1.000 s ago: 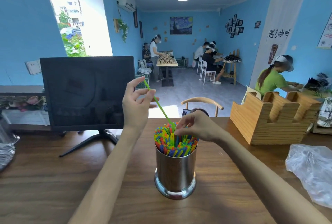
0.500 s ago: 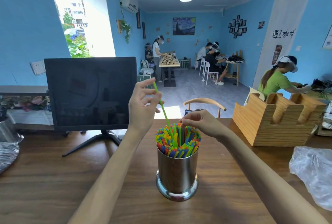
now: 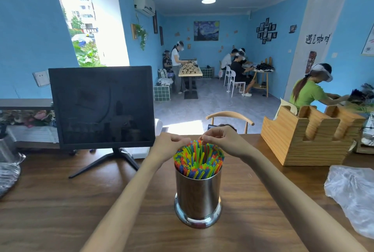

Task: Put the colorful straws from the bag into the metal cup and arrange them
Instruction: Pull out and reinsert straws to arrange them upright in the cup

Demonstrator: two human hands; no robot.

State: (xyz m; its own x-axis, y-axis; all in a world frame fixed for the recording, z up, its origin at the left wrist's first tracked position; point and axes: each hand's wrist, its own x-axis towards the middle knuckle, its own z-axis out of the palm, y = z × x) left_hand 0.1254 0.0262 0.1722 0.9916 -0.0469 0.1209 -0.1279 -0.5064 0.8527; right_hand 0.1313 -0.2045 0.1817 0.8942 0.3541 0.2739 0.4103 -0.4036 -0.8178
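Colorful straws [image 3: 199,158] in the metal cup [image 3: 198,197], both hands' curled fingers [image 3: 208,137] seemingly pinching their tips.

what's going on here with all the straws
A person is filling a metal cup on a wooden table with colorful straws. The cup is packed and stands upright. Both hands are at the far rim of the bundle: the left hand and right hand have fingers curled at the straw tips, tidying them. A clear plastic bag lies to the right.
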